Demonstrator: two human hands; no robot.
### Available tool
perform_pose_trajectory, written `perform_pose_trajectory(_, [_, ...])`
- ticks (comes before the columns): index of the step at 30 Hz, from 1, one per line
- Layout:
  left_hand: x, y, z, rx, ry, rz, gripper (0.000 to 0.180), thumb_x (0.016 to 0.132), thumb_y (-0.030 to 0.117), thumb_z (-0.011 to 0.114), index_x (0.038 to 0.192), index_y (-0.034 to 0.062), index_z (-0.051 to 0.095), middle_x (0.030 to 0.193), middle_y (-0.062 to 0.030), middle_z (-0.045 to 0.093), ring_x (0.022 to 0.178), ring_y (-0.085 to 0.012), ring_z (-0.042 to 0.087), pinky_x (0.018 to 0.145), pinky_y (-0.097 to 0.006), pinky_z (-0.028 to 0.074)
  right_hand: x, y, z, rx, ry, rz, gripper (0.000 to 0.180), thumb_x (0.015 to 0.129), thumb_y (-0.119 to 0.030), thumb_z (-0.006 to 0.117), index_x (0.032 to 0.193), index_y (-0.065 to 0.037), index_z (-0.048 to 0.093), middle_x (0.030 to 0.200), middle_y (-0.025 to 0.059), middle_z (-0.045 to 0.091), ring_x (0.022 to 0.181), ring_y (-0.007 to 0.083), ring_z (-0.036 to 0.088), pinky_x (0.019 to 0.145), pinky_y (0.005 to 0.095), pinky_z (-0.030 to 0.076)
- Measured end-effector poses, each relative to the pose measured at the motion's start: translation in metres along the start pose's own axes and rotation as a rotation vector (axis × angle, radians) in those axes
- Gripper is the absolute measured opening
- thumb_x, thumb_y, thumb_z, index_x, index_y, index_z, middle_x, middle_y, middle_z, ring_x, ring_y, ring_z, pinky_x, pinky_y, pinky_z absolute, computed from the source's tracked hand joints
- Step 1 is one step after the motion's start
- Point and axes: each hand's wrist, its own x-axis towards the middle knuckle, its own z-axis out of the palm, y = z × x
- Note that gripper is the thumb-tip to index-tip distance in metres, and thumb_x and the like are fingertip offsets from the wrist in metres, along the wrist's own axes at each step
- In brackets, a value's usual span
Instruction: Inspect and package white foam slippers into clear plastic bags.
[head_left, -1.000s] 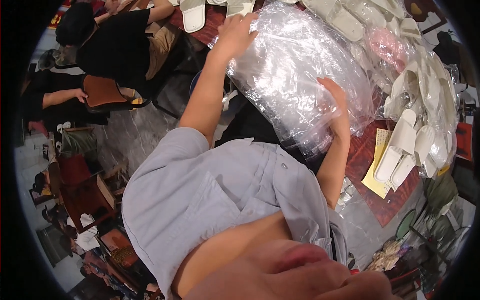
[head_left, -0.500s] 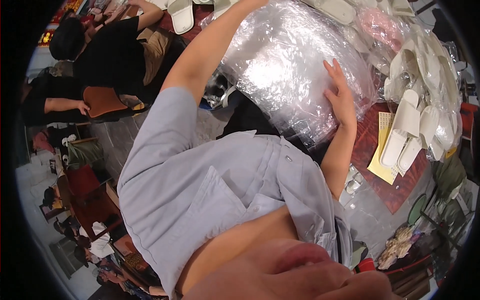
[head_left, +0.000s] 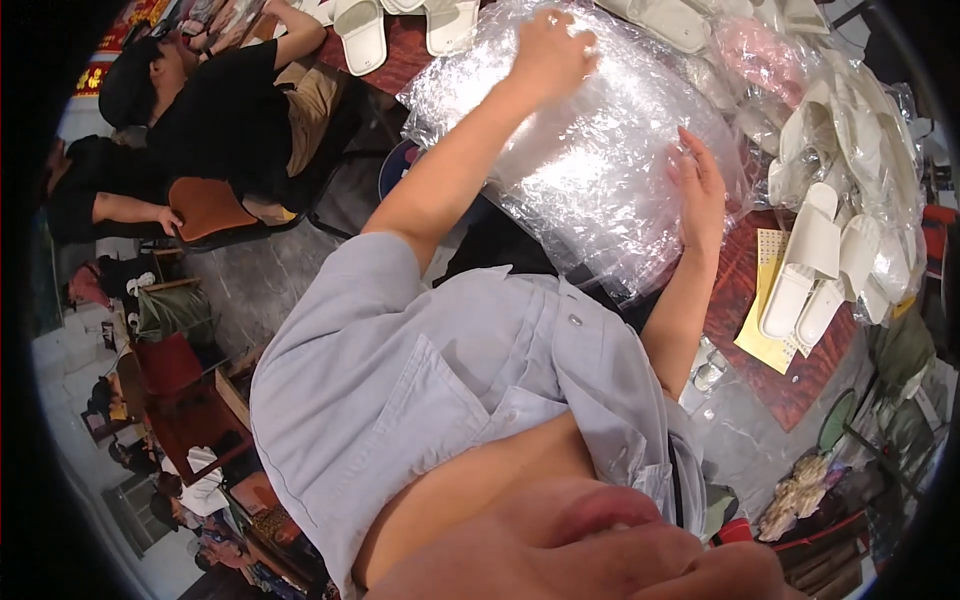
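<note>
Clear plastic: a wide, crinkled, glossy heap (head_left: 610,170), lying between the bare stretches of the dark red table (head_left: 785,390), its near edge reaching toward the front of the person's grey shirt (head_left: 450,350). Layers overlap (glare hides how many).
Left hand: on the upper part of the plastic (head_left: 555,60), arm stretched out, fingers bent and a little apart. Whether they pinch the film or only press on it, cannot tell.
Right hand: at the right side of the plastic (head_left: 700,195), fingers loosely spread and slightly curved, thumb side toward the heap; no fold seen clamped between them.
White slippers, right: a pair (head_left: 800,265) on the table, partly over a yellow sheet (head_left: 762,335); more in clear wrapping (head_left: 855,150) just beyond.
White slippers, upper left: several (head_left: 362,38) near the table's far edge, just beside the heap.
Pink item: inside clear wrapping (head_left: 760,60), right of the plastic; kind not clear.
Co-worker: black top and cap (head_left: 225,120), well apart at upper left.
Another person's hand: on an orange-brown chair (head_left: 208,207).
</note>
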Motion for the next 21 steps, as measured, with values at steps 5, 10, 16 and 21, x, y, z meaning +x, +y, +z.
perform_pose_trajectory(5, [-0.016, 0.048, 0.031, -0.147, -0.214, 0.144, 0.054, 0.091, 0.055, 0.054, 0.136, 0.0265, 0.053, 0.131, -0.0233, 0.047, 0.130, -0.0457, 0.036, 0.101, -0.063, 0.031, -0.014, -0.011, 0.010, -0.387, -0.009, -0.099, 0.063, 0.079, -0.005, 0.075, 0.137, -0.005, 0.052, 0.143, 0.0179, 0.044, 0.128, 0.0275, 0.048, 0.100, 0.0361, 0.043])
perform_pose_trajectory(10, [-0.029, 0.055, 0.056, -0.145, -0.085, 0.217, 0.056, 0.093, 0.057, 0.051, 0.139, 0.0262, 0.049, 0.134, -0.0263, 0.043, 0.133, -0.0457, 0.032, 0.106, -0.063, 0.022, -0.052, -0.057, 0.013, -1.097, 0.124, -0.368, 0.075, 0.071, -0.009, 0.080, 0.140, -0.016, 0.052, 0.151, 0.0223, 0.032, 0.137, 0.0416, 0.034, 0.112, 0.0448, 0.032])
perform_pose_trajectory(16, [-0.029, 0.055, 0.059, -0.175, -0.106, 0.186, 0.057, 0.092, 0.054, 0.052, 0.141, 0.0253, 0.048, 0.140, -0.0279, 0.041, 0.137, -0.0465, 0.029, 0.109, -0.065, 0.015, -0.072, -0.105, 0.049, -0.982, -0.238, -0.689, 0.072, 0.070, -0.026, 0.079, 0.137, -0.014, 0.054, 0.152, 0.0198, 0.032, 0.138, 0.0427, 0.031, 0.111, 0.0500, 0.032])
perform_pose_trajectory(21, [-0.023, 0.059, 0.061, -0.135, -0.128, 0.225, 0.054, 0.093, 0.050, 0.051, 0.141, 0.0260, 0.048, 0.139, -0.0287, 0.041, 0.135, -0.0461, 0.033, 0.107, -0.067, 0.017, -0.055, -0.071, 0.069, -1.273, -0.146, -0.530, 0.064, 0.077, -0.045, 0.069, 0.132, -0.014, 0.057, 0.136, 0.0184, 0.049, 0.128, 0.0417, 0.042, 0.102, 0.0533, 0.039])
